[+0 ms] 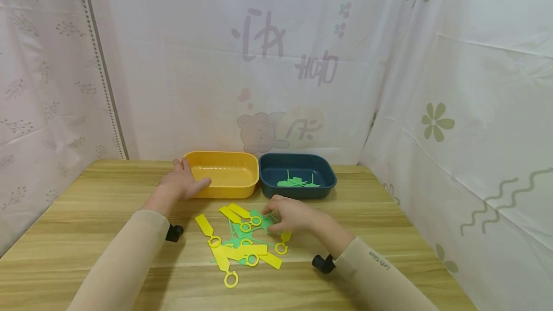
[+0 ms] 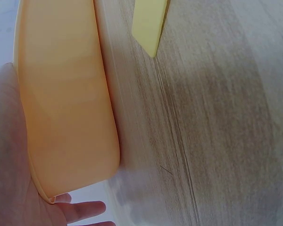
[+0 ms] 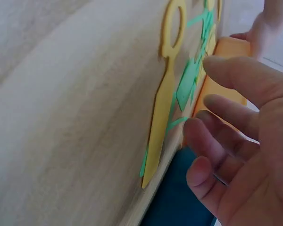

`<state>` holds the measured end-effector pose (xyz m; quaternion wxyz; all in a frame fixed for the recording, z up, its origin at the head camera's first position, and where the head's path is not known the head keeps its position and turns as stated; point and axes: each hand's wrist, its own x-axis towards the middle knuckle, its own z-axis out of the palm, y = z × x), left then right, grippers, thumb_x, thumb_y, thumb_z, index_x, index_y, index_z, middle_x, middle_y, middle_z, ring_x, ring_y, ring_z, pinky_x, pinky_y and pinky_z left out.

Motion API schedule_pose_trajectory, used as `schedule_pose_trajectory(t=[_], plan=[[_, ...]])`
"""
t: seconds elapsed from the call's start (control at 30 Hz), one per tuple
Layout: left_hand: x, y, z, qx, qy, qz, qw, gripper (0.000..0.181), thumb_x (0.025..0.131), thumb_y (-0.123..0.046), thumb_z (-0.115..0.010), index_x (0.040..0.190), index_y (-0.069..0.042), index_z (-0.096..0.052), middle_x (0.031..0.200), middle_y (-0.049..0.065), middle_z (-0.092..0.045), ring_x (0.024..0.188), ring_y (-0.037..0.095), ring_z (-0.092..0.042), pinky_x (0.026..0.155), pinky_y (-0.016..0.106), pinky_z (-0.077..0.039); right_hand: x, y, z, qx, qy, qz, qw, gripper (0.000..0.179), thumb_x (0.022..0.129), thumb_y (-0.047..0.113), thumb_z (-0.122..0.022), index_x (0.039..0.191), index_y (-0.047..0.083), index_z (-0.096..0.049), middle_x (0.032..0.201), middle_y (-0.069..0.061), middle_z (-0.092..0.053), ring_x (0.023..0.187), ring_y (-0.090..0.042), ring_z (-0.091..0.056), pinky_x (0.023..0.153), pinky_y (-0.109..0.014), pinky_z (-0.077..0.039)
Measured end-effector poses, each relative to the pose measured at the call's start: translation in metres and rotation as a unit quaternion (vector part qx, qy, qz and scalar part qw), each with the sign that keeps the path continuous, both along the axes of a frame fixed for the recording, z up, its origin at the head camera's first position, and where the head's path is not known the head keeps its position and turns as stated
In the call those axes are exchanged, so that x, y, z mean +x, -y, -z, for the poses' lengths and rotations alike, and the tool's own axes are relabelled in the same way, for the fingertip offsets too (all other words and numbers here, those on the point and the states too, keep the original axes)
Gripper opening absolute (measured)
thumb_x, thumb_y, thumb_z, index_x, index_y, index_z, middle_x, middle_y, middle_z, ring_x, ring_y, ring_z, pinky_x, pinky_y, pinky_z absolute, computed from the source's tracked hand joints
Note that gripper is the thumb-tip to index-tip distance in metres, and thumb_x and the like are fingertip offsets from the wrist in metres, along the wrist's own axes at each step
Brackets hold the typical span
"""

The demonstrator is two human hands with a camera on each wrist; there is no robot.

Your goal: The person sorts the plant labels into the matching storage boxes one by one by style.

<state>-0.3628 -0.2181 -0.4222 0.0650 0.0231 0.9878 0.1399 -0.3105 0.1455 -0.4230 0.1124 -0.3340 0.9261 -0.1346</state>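
Note:
My left hand (image 1: 179,181) rests at the left front corner of a yellow bin (image 1: 235,192). Its thumb lies over the front rim, and in the left wrist view the other fingers stretch out past the bin's end. Over the back right of a loose pile, my right hand (image 1: 294,212) hovers with fingers loosely bent and parted, nothing between them. The pile mixes yellow plastic tags (image 1: 233,252) with ring ends and flat green pieces (image 1: 243,232) with thin tails. One yellow tag (image 3: 160,113) lies close by that hand in the right wrist view.
A dark blue bin (image 1: 298,192) stands right beside the yellow one and holds several green pieces (image 1: 295,183). The yellow bin has nothing visible inside. Both sit near the back edge of the wooden table (image 1: 108,215), before a printed curtain (image 1: 173,85).

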Motion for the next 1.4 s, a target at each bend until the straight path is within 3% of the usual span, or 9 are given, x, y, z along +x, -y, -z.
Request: schedule_pose_trajectory(t=[0.13, 0.3, 0.5, 0.67, 0.77, 1.4], plan=[[0.0008, 0.0001, -0.0004, 0.0, 0.001, 0.001, 1.0, 0.121, 0.104, -0.075, -0.037, 0.165, 0.02, 0.008, 0.172, 0.05, 0.004, 0.122, 0.067, -0.061, 0.108, 0.072, -0.05, 0.0029, 0.0032, 0.0019, 0.029, -0.007, -0.008, 0.9995, 0.055, 0.092, 0.037, -0.086, 0.141, 0.015, -0.074, 0.13, 0.005, -0.065, 0.104, -0.012, -0.06, 0.103, -0.033, -0.056], [0.0009, 0.0003, -0.0008, -0.001, 0.0, 0.002, 1.0, 0.121, 0.104, -0.074, -0.037, 0.165, 0.02, 0.008, 0.172, 0.05, 0.004, 0.12, 0.066, -0.063, 0.107, 0.071, -0.051, 0.006, 0.0056, 0.0015, 0.046, -0.007, -0.005, 0.9989, 0.052, 0.094, 0.037, -0.086, 0.14, 0.014, -0.074, 0.125, 0.006, -0.065, 0.103, -0.009, -0.057, 0.103, -0.031, -0.055], [0.0005, 0.0011, 0.0001, 0.0, -0.001, 0.002, 1.0, 0.12, 0.105, -0.074, -0.037, 0.165, 0.02, 0.007, 0.172, 0.05, 0.005, 0.128, 0.07, -0.057, 0.11, 0.073, -0.048, 0.0061, 0.005, 0.0034, 0.042, -0.01, -0.012, 0.999, 0.036, 0.096, 0.035, -0.085, 0.126, 0.018, -0.078, 0.109, 0.006, -0.064, 0.097, -0.008, -0.057, 0.093, -0.028, -0.053], [0.0009, 0.0016, 0.0008, 0.002, 0.001, 0.001, 1.0, 0.122, 0.104, -0.076, -0.037, 0.165, 0.02, 0.008, 0.172, 0.049, 0.005, 0.132, 0.072, -0.053, 0.111, 0.075, -0.046, 0.0053, 0.0038, 0.0063, 0.041, -0.031, -0.023, 0.9984, 0.007, 0.099, 0.028, -0.081, 0.103, 0.025, -0.077, 0.1, 0.012, -0.064, 0.091, -0.007, -0.056, 0.088, -0.027, -0.053], [0.0007, 0.0014, 0.0006, 0.003, 0.0, 0.001, 1.0, 0.122, 0.104, -0.076, -0.037, 0.165, 0.02, 0.008, 0.172, 0.049, 0.005, 0.134, 0.072, -0.052, 0.112, 0.076, -0.045, 0.0048, 0.0033, 0.008, 0.044, -0.043, -0.026, 0.9978, 0.009, 0.1, 0.023, -0.078, 0.094, 0.028, -0.073, 0.097, 0.013, -0.063, 0.087, -0.007, -0.056, 0.084, -0.025, -0.052], [-0.0008, 0.0013, -0.0003, 0.001, 0.002, 0.001, 1.0, 0.122, 0.105, -0.075, -0.038, 0.165, 0.02, 0.007, 0.172, 0.05, 0.005, 0.133, 0.073, -0.051, 0.112, 0.076, -0.045, 0.0069, 0.0014, 0.0059, 0.04, -0.039, -0.032, 0.9979, 0.009, 0.102, 0.022, -0.076, 0.096, 0.027, -0.071, 0.093, 0.014, -0.063, 0.085, -0.006, -0.056, 0.083, -0.025, -0.052]])
